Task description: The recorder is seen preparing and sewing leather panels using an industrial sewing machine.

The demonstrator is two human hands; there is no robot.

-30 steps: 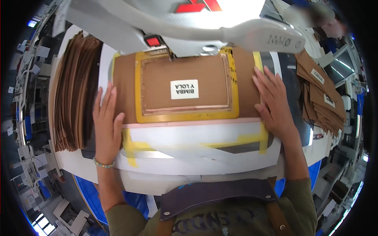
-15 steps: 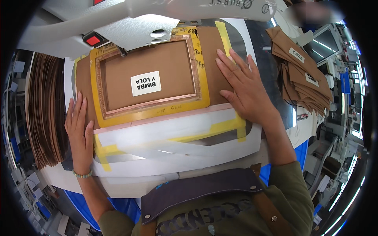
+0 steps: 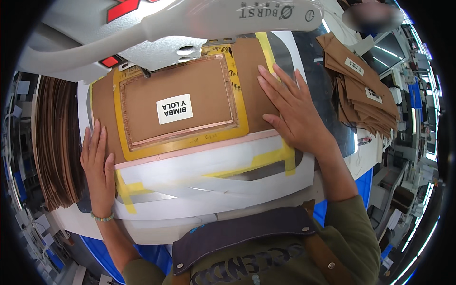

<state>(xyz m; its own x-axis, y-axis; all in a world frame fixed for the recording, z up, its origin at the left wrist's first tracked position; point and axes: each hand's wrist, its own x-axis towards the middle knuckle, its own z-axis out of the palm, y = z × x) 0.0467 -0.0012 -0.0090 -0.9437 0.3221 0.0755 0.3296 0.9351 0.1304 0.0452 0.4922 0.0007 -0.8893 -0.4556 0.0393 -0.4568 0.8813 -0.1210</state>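
A brown fabric panel [image 3: 257, 85] lies flat under a sewing machine head. On it rests a yellow clamp frame [image 3: 190, 141] with a copper-coloured inner edge. Inside the frame's opening is a white label [image 3: 174, 109] with dark print, placed on the brown fabric. My left hand [image 3: 97, 164] lies along the panel's left edge, fingers stretched out and pointing away from me. At the right edge my right hand [image 3: 297, 111] is flat, its fingers spread on the panel and a yellow tape strip. Neither hand grips anything.
The white machine head [image 3: 156, 45] hangs over the frame's far side. At left stands a tall stack of brown panels [image 3: 56, 142]; at right lies a pile of labelled brown pieces [image 3: 363, 102]. A white taped template sheet [image 3: 190, 171] is nearer me. Another person [image 3: 373, 16] is far right.
The yellow frame looks lower and flatter against the brown panel. My view has tilted slightly, shifting the scene down the picture. Both hands keep their places at the panel's edges.
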